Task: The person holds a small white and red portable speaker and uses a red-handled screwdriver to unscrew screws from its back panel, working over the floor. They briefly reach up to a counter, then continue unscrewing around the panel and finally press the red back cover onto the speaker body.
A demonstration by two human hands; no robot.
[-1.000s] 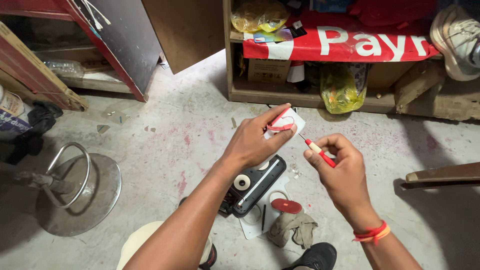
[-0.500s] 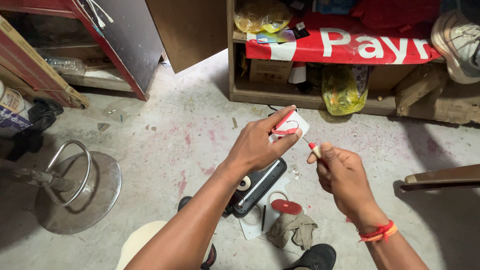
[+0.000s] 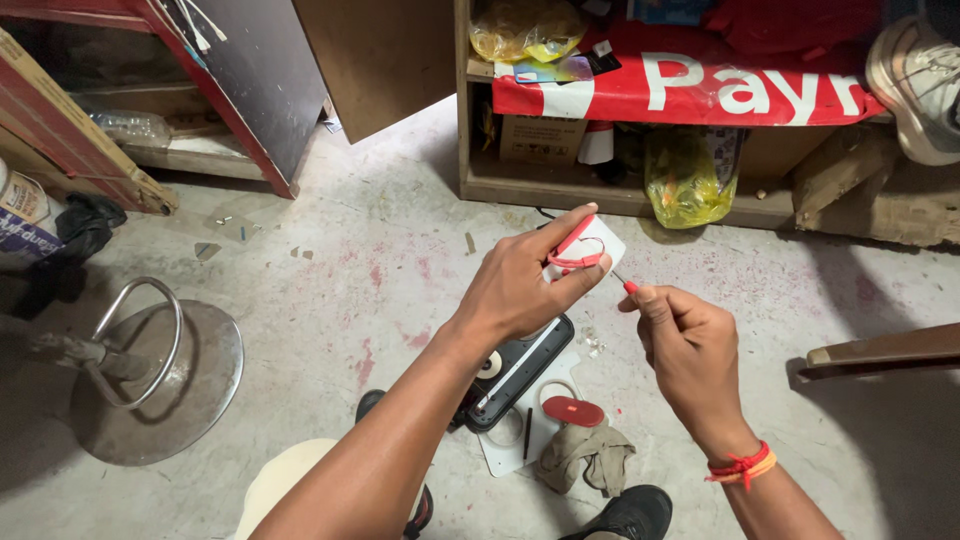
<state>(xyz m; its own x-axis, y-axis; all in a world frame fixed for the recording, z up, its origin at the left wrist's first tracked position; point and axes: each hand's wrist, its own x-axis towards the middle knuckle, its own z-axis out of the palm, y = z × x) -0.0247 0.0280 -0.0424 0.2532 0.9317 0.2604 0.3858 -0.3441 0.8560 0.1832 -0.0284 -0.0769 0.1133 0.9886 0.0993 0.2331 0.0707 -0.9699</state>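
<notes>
My left hand (image 3: pixel 525 285) holds up a small white part with red trim (image 3: pixel 590 243) between thumb and fingers. My right hand (image 3: pixel 685 345) is closed around a small screwdriver with a red handle (image 3: pixel 628 285), its thin tip touching the white part's lower right edge. Below the hands, on the concrete floor, lies a black device (image 3: pixel 515 368) on a white panel (image 3: pixel 505 450), with a red oval piece (image 3: pixel 573 411) and a crumpled grey cloth (image 3: pixel 590 455) beside it.
A wooden shelf unit (image 3: pixel 560 190) with a red banner, a yellow bag (image 3: pixel 685 175) and a cardboard box stands ahead. A round metal stool base (image 3: pixel 155 370) lies at left. A red-framed cabinet door (image 3: pixel 230 90) is open at upper left. A wooden board (image 3: pixel 880 350) is at right.
The right hand has brought the screwdriver in closer, so its tip now meets the white part. The left hand tilted the part slightly and stayed raised.
</notes>
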